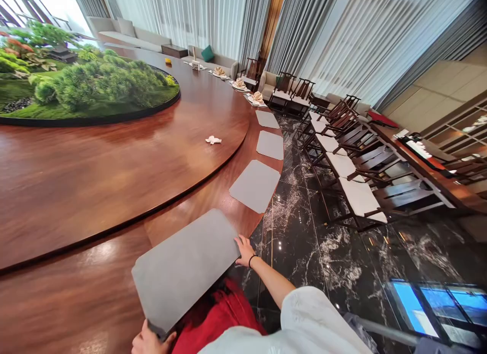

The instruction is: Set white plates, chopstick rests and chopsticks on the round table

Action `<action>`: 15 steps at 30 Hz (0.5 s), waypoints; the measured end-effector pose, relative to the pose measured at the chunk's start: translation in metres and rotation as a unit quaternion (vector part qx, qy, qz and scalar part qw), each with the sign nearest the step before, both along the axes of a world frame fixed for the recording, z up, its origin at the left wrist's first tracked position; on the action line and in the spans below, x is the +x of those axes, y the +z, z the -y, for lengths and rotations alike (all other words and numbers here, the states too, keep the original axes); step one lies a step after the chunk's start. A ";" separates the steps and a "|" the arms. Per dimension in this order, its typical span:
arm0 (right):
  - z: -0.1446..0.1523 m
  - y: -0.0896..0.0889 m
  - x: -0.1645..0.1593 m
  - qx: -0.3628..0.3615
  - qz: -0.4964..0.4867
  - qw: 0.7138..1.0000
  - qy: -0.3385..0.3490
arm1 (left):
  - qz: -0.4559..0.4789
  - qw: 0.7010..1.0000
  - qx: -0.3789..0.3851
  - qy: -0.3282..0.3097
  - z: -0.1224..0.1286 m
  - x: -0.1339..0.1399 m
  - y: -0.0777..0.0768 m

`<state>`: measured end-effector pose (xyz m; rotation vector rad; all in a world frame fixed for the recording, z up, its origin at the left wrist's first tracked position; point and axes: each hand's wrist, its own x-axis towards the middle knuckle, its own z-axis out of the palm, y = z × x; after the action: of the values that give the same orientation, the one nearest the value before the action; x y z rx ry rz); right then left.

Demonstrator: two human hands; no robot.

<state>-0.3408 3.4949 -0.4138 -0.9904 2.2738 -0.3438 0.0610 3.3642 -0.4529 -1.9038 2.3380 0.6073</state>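
A large grey placemat (186,268) with clipped corners lies at the near rim of the round wooden table (114,181). My left hand (150,340) grips its near left corner, where a small dark patch shows between the fingers. At the right corner, my right hand (245,250), with a dark band at the wrist, holds the mat's edge, fingertips on top and the thumb below the edge. Just beyond lies a second grey placemat (256,185), apart from the held one. Further round the rim, a third placemat (270,144) lies flat.
A raised turntable (160,156) carries a miniature garden (106,85) and a small white ornament (213,140). Folded napkins (256,98) stand at far settings. Several chairs (359,197) line up on the right over a dark marble floor (304,242). A sideboard (422,161) stands behind them.
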 end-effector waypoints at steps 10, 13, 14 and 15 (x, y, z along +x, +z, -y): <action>0.001 -0.004 -0.054 -0.028 -0.039 0.996 0.074 | 0.007 0.996 -0.031 -0.078 0.016 -0.008 -0.018; 0.004 -0.011 -0.061 -0.056 -0.045 0.993 0.094 | -0.015 0.997 -0.014 -0.073 0.018 -0.006 -0.022; 0.004 -0.013 -0.063 -0.066 -0.047 0.992 0.100 | -0.026 0.997 -0.012 -0.073 0.018 -0.005 -0.023; 0.005 -0.014 -0.065 -0.075 -0.049 0.990 0.107 | -0.039 0.996 -0.013 -0.075 0.018 -0.004 -0.023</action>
<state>-0.4056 3.4897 -0.4283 -1.3410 2.2263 -0.3851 0.0572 3.3462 -0.4764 -1.7244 2.5197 0.6508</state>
